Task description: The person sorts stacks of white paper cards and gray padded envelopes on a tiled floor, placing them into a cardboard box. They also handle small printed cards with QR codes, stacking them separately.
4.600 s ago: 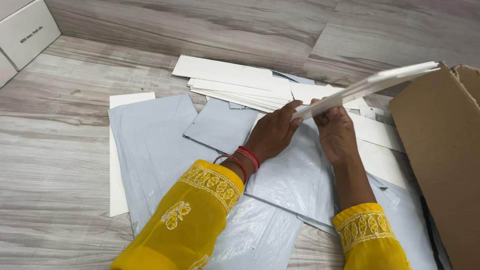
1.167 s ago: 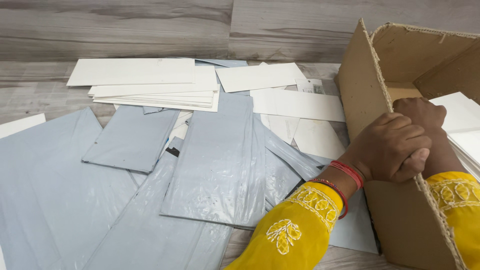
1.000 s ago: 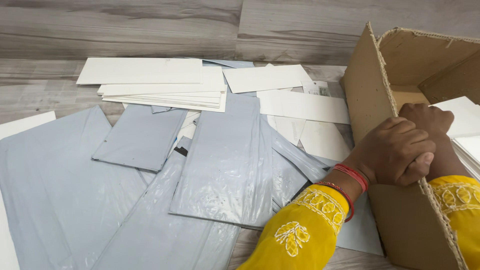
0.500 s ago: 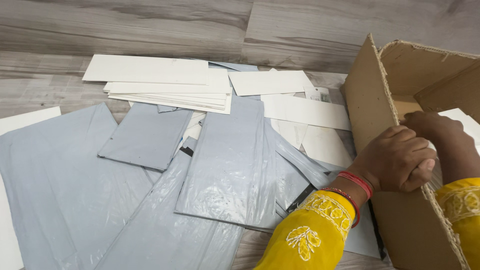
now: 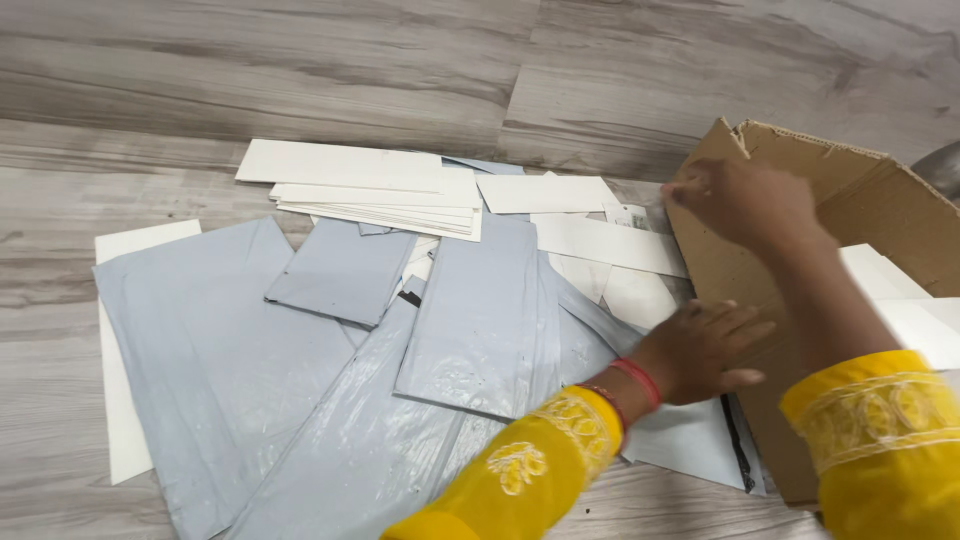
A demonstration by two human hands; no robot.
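Left hand (image 5: 700, 350): fingers spread flat, holding nothing, resting against the outer wall of the cardboard box (image 5: 730, 270) low down, just above the grey mailing bags (image 5: 480, 310).

Right hand (image 5: 745, 200): blurred, reaching over the box's torn top edge near its far corner; fingers loosely curled, nothing visibly held, though the blur makes it impossible to tell whether they touch the card.

Cardboard box: open, tilted, standing on the floor (image 5: 300, 80) at right, its side wall facing the bags. White cards in box (image 5: 900, 310): a stack showing past the right forearm.

Grey mailing bags: several, overlapping, fanned across the floor at centre and left.

White card stack (image 5: 380, 190): neat pile behind the bags, loose cards (image 5: 610, 245) beside it, near the box.

Risks, as judged: the box stands tilted with only a flat palm to steady it, so a push from the right hand could tip or slide it, spilling the cards inside. The bags look slick; anything set on them may slip. The ragged box rim could scrape a wrist or snag a sleeve.
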